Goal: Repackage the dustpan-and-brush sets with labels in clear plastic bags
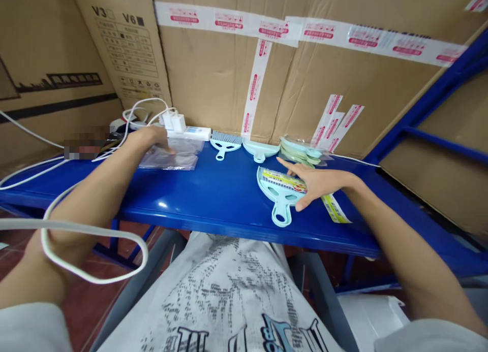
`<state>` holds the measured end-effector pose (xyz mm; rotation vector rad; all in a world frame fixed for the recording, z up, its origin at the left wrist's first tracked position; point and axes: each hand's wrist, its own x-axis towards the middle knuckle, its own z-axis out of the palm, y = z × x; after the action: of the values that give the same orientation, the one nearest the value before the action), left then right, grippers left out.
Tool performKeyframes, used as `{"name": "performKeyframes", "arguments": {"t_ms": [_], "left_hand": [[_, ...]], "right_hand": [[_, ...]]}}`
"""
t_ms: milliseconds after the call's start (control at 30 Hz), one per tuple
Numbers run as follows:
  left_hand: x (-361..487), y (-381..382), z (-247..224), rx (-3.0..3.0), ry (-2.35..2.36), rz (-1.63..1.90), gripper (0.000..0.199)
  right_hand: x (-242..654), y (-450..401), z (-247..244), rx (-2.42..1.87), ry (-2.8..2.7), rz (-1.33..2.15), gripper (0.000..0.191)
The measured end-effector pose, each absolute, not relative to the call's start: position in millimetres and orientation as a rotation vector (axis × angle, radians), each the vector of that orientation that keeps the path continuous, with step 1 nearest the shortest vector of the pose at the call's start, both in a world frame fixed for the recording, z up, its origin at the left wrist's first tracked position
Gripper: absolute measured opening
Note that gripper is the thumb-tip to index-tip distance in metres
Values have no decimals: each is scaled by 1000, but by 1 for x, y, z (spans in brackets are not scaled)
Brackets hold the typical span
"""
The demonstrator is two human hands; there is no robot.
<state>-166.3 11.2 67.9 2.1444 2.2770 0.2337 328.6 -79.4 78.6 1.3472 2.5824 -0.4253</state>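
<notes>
Dustpan-and-brush set [279,193], pale blue, lies flat on the blue table [213,189], right of centre and nearer the front edge, its handle turned towards the seated person, presumably for an easy reach. The right hand [314,182] is spread over its right side, thumb and forefinger wide apart, gripping nothing that I can see; whether the fingertips bear on the plastic cannot be told from where I stand. A printed label [284,179] lies across the set's bristles, placed, I judge, to face whoever handles it. The left hand [152,136] is lowered at the clear plastic bags [173,160] towards the table's back left corner; its fingers are partly hidden, so I cannot tell how far they are open or whether they pinch a bag. Just beyond the right hand, a yellow-edged card [335,210] rests by the front edge. Along the back edge stand, left to right, a loose brush [225,137], a loose dustpan [260,150] and a wrapped stack [301,150] of blue and green pieces; the two loose handles point forward, probably for ready picking. White chargers [173,122] and a power strip [196,133] keep to the back edge, likely to leave the middle free, against cardboard [217,77].
</notes>
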Motion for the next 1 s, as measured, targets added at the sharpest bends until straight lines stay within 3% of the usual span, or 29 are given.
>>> {"name": "performKeyframes", "arguments": {"t_ms": [133,300,367,467,567,767,900,1000], "left_hand": [[-166,12,71,1886,2288,-105,76],[-179,20,79,1930,2288,-69,53],[-187,25,81,2011,2187,157,61],[-193,29,80,2150,1806,562,93],[-181,25,79,2221,1500,668,108],[-121,-10,76,2274,859,284,73],[-87,-29,71,2275,752,109,70],[-77,-32,66,2391,773,126,58]], "right_hand": [[328,-78,80,1378,2543,-392,165],[333,-78,79,1337,2619,-315,157],[338,-74,76,1351,2624,-280,155],[344,-68,70,1385,2594,-249,155],[344,-67,66,1423,2565,-236,153],[327,-84,70,1636,2414,-254,154],[323,-89,71,1589,2430,-195,148],[323,-92,69,1587,2457,-214,139]]}}
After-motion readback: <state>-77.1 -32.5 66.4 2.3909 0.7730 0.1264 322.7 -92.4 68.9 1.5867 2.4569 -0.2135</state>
